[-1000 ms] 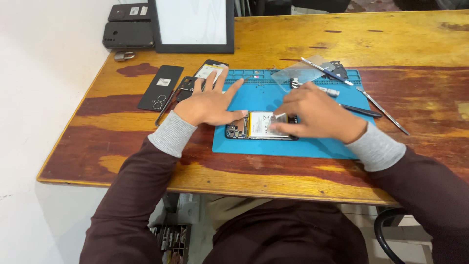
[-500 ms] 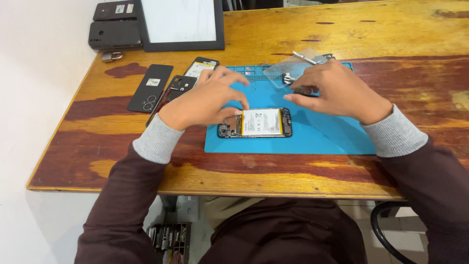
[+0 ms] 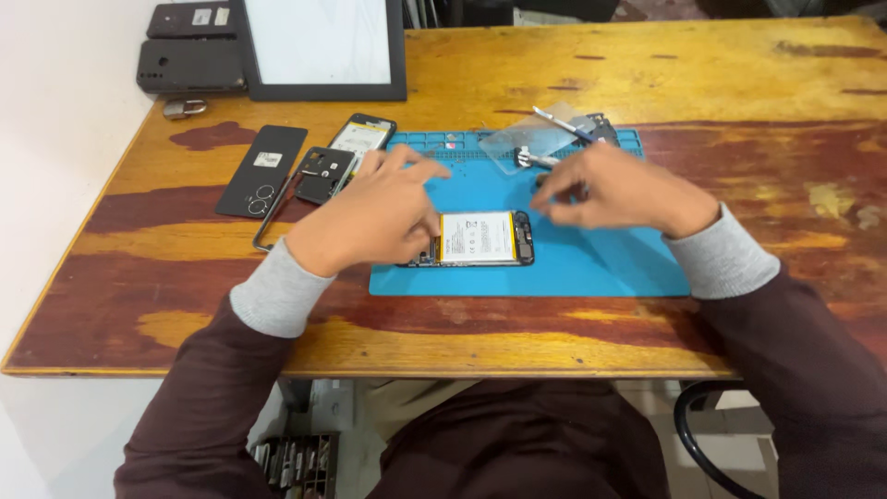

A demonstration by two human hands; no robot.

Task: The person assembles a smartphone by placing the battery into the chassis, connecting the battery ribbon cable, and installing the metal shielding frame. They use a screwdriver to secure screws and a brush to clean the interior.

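Grip of the left hand (image 3: 383, 217) is pressed on the opened phone (image 3: 480, 238), steadying it, while right hand (image 3: 614, 189) hovers pinched beyond it, contents indiscernible.

A black-framed tablet (image 3: 323, 46) and padlock (image 3: 185, 108) lie on the table (image 3: 739, 74).

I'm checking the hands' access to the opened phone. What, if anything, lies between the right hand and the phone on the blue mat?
Nothing visible does. The right hand hovers just right of and above the opened phone, with only bare blue mat between them. The left hand is at the phone's left end. The tools lie beyond, at the mat's far edge.
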